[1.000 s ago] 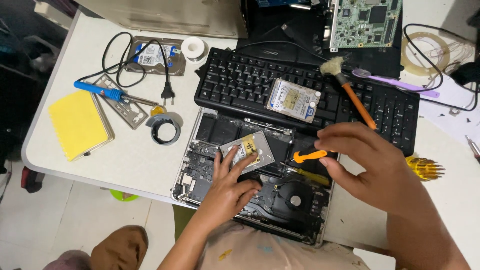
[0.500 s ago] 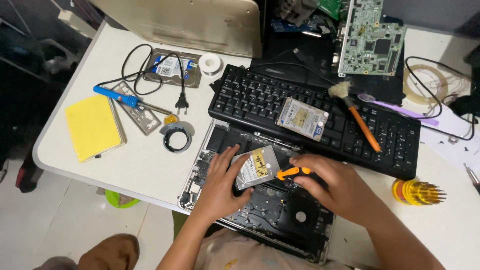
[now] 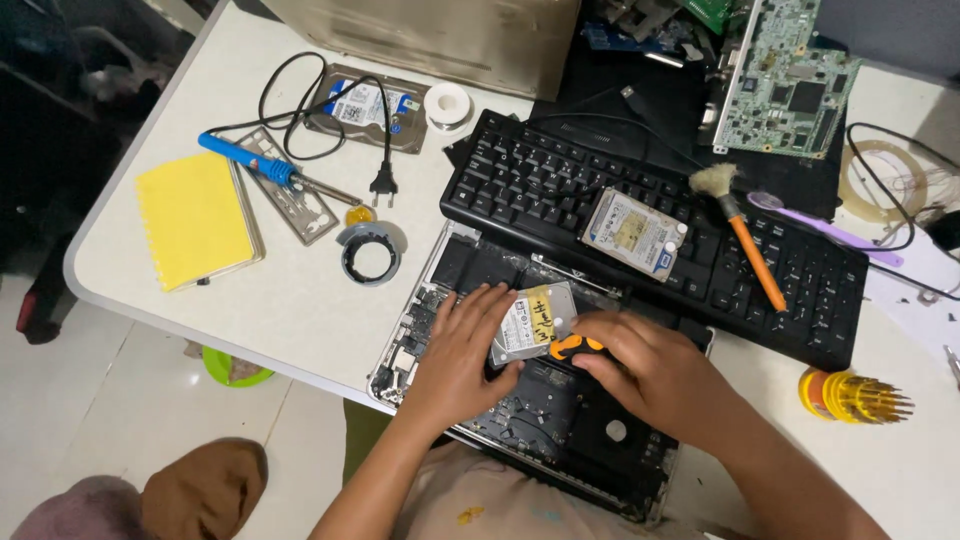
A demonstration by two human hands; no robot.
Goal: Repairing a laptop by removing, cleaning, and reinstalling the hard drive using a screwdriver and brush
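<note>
The right hand point(image 3: 655, 375) has moved in, its grip closing on an orange tool point(image 3: 572, 346) beside the drive point(image 3: 535, 322), which the left hand point(image 3: 462, 350) is steadying, fingers spread, over the opened laptop point(image 3: 425, 310).

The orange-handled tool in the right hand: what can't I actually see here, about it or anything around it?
- Head view: the orange-handled tool shows only its handle; the right hand hides its tip.
- The opened laptop is partly hidden under both hands; the left hand covers one edge of the hard drive.
- The circuit board is cut off by the top edge.
</note>
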